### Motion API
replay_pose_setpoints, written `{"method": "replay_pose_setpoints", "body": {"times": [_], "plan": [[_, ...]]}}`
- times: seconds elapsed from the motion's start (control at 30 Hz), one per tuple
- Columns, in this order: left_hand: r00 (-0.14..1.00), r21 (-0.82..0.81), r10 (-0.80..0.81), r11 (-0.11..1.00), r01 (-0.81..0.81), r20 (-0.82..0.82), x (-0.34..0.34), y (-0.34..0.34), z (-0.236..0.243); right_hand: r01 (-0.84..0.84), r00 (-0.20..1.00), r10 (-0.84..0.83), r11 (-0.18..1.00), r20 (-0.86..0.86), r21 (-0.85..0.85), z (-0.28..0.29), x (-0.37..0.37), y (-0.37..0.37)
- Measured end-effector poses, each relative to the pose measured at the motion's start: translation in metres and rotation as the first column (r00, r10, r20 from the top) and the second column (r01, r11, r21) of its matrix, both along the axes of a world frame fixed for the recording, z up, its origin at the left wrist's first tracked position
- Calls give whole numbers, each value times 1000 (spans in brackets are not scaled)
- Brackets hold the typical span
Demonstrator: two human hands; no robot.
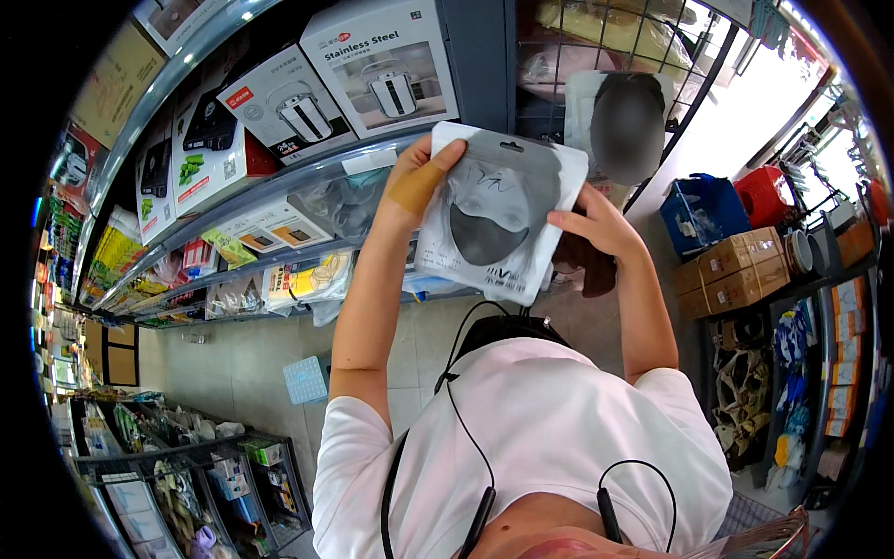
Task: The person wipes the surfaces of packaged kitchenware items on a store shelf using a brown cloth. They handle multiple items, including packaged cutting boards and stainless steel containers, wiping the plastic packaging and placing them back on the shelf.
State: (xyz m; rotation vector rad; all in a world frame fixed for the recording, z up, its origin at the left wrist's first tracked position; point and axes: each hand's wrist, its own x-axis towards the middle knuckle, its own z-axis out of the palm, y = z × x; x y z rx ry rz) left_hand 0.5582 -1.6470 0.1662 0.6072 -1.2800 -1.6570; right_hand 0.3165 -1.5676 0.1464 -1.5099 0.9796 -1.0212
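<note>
Held up in front of me is a flat plastic pouch [488,244], white and grey with a hang hole at its top, showing a dark grey face mask. My left hand [426,179] grips its upper left corner, the thumb lying on the front. A tan patch [416,190] covers part of that hand near the wrist. My right hand [603,224] pinches the pouch's right edge, its thumb in front and the other fingers partly hidden behind. Just beyond, a similar pouch [579,116] hangs against a black wire grid [549,39].
White appliance boxes [382,70] fill the shelf at the upper left, with bagged goods on lower tiers. To the right stand a blue crate [698,210], a red basket [765,194] and a cardboard box [736,270]. A light blue stool [305,380] rests on the floor; low racks [186,456] stand lower left.
</note>
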Motion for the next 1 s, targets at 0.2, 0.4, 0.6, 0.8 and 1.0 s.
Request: {"method": "replay_pose_setpoints", "body": {"times": [0.2,0.4,0.6,0.8,1.0], "plan": [[995,-147,99,984,-99,-10,-8,-2,7,312,946,-323,921,-9,-233,-16,-10,-14],[983,-199,183,964,-179,1,-19,-14,10,397,890,-452,832,-58,-388,-13,-16,-28],[976,-171,212,961,-218,-51,-41,-43,29,391,755,-633,646,-173,-655,9,-27,-51],[980,-132,188,972,-196,-67,-44,-61,28,438,707,-707,468,-28,-768,22,-40,-62],[986,-139,154,977,-161,-61,-26,-55,13,219,704,-661,549,-259,-806,59,-48,-68]]}}
